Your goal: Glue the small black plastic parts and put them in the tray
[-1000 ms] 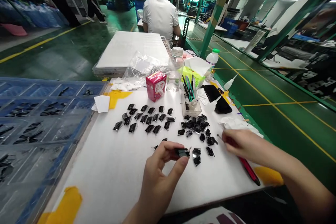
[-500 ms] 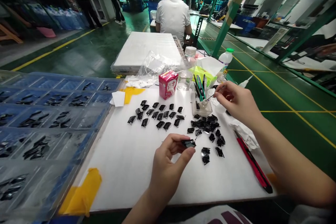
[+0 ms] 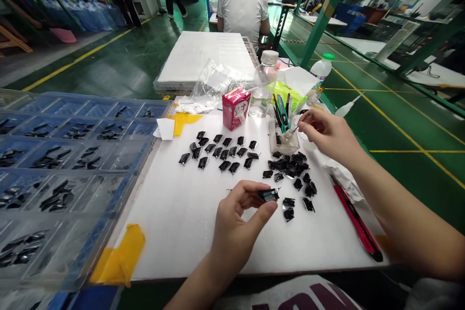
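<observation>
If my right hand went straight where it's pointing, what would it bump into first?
The right hand would probably meet the tools standing in the clear holder, though depth is hard to judge.

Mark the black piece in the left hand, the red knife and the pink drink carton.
Black piece [image 3: 269,195]: head view, middle of its exposed face, in the left hand [image 3: 238,223].
Red knife [image 3: 356,219]: head view, middle of the handle.
Pink drink carton [image 3: 236,110]: head view, printed front.

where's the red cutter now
In the head view, the red cutter lies at the right of the worktop, between the black pieces and the right forearm.
</observation>
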Tool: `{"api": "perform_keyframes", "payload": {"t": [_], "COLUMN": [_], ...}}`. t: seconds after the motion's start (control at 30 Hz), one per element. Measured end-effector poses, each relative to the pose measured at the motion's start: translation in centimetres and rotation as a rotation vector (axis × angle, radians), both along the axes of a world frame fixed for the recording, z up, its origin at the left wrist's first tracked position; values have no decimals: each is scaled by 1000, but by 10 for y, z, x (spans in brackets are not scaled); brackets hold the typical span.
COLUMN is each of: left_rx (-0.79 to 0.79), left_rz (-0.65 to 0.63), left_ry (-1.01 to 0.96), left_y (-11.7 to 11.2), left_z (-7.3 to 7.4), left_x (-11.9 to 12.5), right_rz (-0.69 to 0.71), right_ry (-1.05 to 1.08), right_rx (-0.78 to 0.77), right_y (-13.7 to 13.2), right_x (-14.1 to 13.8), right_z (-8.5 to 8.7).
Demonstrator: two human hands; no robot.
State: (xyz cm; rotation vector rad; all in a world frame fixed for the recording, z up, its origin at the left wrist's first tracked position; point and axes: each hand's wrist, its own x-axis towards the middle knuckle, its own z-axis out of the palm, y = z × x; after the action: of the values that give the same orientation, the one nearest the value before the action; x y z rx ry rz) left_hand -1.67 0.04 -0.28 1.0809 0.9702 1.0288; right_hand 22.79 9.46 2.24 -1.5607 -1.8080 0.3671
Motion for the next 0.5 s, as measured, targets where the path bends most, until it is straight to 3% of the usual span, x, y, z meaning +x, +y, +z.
{"api": "perform_keyframes", "payload": {"t": [0.1, 0.17, 0.27, 0.33, 0.5], "left_rx": [-4, -2, 1, 5, 33], "left_rz": [12, 24, 49, 71, 81], "left_ry": [7, 22, 49, 60, 85], "left_y": [0, 0, -1, -1, -1], "left_z": [0, 0, -1, -1, 0], "left_x": [-1, -2, -4, -4, -3], "right_rz": [-35, -107, -231, -300, -287], "right_ry": [109, 213, 344, 471, 647], "right_rx": [95, 236, 452, 492, 161], "right_y": [-2, -10, -35, -59, -115], "right_x": [0, 0, -3, -9, -25], "right_z": [7, 17, 30, 28, -16]}}
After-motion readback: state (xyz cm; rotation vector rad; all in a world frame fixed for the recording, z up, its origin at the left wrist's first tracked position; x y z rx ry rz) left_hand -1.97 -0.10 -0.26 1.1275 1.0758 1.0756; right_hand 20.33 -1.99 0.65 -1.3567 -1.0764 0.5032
